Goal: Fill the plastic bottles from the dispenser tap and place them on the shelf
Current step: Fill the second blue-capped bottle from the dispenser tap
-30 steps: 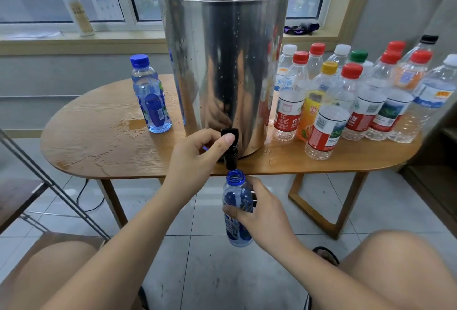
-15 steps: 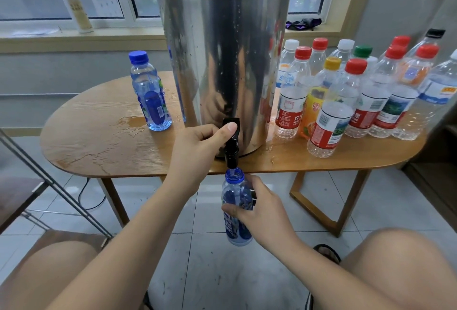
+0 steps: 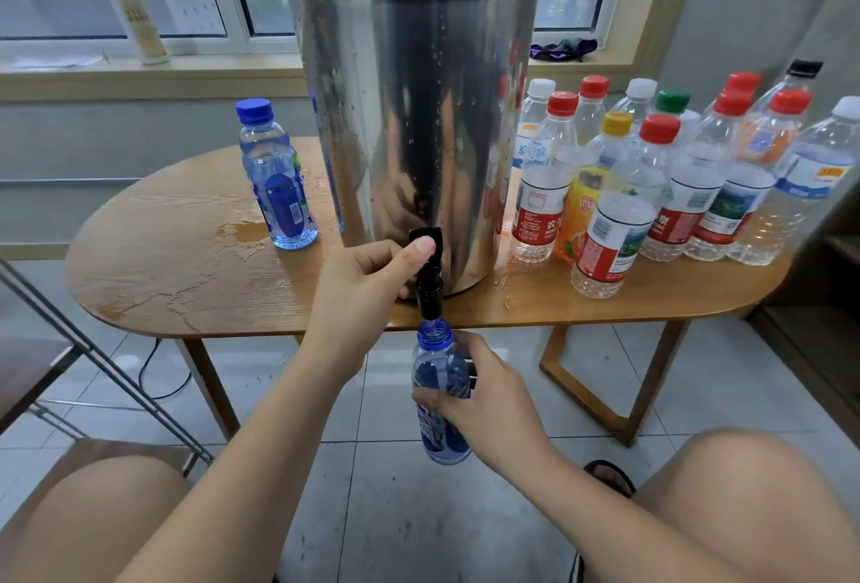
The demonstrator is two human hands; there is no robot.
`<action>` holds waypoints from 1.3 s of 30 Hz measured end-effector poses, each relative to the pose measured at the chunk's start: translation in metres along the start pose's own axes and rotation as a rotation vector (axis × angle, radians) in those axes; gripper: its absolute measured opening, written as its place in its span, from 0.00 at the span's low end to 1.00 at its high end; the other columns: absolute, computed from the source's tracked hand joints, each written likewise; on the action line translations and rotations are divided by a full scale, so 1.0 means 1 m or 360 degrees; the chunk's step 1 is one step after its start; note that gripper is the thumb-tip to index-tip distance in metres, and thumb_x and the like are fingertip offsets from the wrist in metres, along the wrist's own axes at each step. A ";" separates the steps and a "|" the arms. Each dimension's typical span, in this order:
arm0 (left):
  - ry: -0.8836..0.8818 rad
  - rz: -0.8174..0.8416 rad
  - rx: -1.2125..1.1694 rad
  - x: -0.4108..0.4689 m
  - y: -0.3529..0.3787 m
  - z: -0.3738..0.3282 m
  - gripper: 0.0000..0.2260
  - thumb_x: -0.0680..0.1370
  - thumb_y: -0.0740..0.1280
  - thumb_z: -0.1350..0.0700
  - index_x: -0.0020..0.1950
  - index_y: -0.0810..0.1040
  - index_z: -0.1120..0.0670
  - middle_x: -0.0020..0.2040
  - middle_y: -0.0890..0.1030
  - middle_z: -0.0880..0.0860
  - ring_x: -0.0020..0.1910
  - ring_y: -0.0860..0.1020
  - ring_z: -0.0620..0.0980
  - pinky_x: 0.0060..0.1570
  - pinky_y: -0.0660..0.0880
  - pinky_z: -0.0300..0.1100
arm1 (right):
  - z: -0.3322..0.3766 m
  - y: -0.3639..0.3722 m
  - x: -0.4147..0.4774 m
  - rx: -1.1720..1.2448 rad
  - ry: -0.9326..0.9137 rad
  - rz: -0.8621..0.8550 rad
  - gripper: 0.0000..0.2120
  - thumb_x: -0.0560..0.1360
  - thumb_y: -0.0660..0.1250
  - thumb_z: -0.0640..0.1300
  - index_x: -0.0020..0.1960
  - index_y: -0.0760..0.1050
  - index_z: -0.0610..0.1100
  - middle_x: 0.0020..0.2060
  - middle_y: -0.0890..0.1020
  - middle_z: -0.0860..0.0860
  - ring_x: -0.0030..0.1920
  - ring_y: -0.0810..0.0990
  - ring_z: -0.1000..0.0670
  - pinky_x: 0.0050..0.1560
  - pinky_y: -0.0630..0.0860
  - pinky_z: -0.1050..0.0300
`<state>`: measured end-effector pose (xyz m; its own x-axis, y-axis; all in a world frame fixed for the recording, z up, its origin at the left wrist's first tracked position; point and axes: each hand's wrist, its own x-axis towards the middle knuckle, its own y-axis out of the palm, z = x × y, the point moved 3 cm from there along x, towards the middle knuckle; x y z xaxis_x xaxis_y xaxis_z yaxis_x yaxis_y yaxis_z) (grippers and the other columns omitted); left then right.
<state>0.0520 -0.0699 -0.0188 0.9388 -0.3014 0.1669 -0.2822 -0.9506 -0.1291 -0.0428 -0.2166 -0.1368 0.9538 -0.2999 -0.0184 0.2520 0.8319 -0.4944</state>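
Filling step: left hand (image 3: pixel 367 289), fingers (image 3: pixel 421 250) clasping tap lever (image 3: pixel 426 238); right hand (image 3: pixel 486 401) grasping uncapped blue bottle (image 3: pixel 442 440) beneath it. Next, likely: release lever, cap bottle.

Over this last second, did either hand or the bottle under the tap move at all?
Nothing visibly moved, and nothing was taken or let go; only the view shifted slightly. The left hand keeps its thumb on the tap, and the right hand still holds the blue bottle under it. Any change in water level cannot be read.
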 end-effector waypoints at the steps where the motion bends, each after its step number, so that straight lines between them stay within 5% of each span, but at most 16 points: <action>1: 0.0006 0.0004 0.0002 0.000 -0.001 0.000 0.24 0.81 0.74 0.41 0.37 0.80 0.60 0.33 0.78 0.56 0.34 0.72 0.46 0.41 0.69 0.45 | 0.001 0.000 0.000 -0.0002 0.0000 0.0000 0.35 0.70 0.83 0.59 0.71 0.69 0.64 0.64 0.82 0.64 0.62 0.82 0.58 0.64 0.83 0.54; 6: 0.0063 0.0060 -0.0016 0.001 -0.003 -0.002 0.22 0.83 0.72 0.44 0.40 0.83 0.62 0.38 0.78 0.67 0.37 0.74 0.50 0.41 0.69 0.44 | 0.001 -0.002 0.000 -0.0009 -0.0013 -0.0011 0.33 0.70 0.83 0.59 0.67 0.68 0.67 0.62 0.82 0.65 0.61 0.82 0.58 0.61 0.82 0.59; 11: -0.0005 0.0111 -0.0033 0.001 -0.006 -0.003 0.19 0.83 0.71 0.44 0.41 0.88 0.56 0.35 0.81 0.55 0.38 0.76 0.51 0.39 0.69 0.44 | 0.000 -0.003 -0.001 -0.0027 -0.0034 -0.0019 0.34 0.70 0.83 0.60 0.69 0.70 0.65 0.61 0.82 0.66 0.60 0.82 0.60 0.58 0.82 0.61; 22: 0.0079 0.0034 0.0035 0.000 -0.001 -0.006 0.19 0.85 0.70 0.47 0.35 0.85 0.50 0.33 0.81 0.50 0.35 0.76 0.46 0.36 0.71 0.33 | 0.003 -0.002 -0.001 -0.0030 -0.0003 0.0003 0.34 0.70 0.83 0.59 0.70 0.69 0.65 0.62 0.82 0.66 0.61 0.82 0.58 0.60 0.81 0.62; 39: 0.0047 -0.0021 0.0063 0.005 0.001 -0.004 0.19 0.85 0.71 0.46 0.36 0.84 0.51 0.34 0.81 0.52 0.36 0.78 0.46 0.39 0.72 0.38 | 0.003 0.000 0.000 -0.0062 0.0033 0.0022 0.38 0.71 0.83 0.59 0.75 0.69 0.62 0.67 0.81 0.62 0.66 0.81 0.56 0.66 0.82 0.51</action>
<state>0.0556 -0.0730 -0.0144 0.9360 -0.2913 0.1977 -0.2611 -0.9511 -0.1650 -0.0422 -0.2155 -0.1346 0.9533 -0.2988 -0.0433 0.2322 0.8174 -0.5273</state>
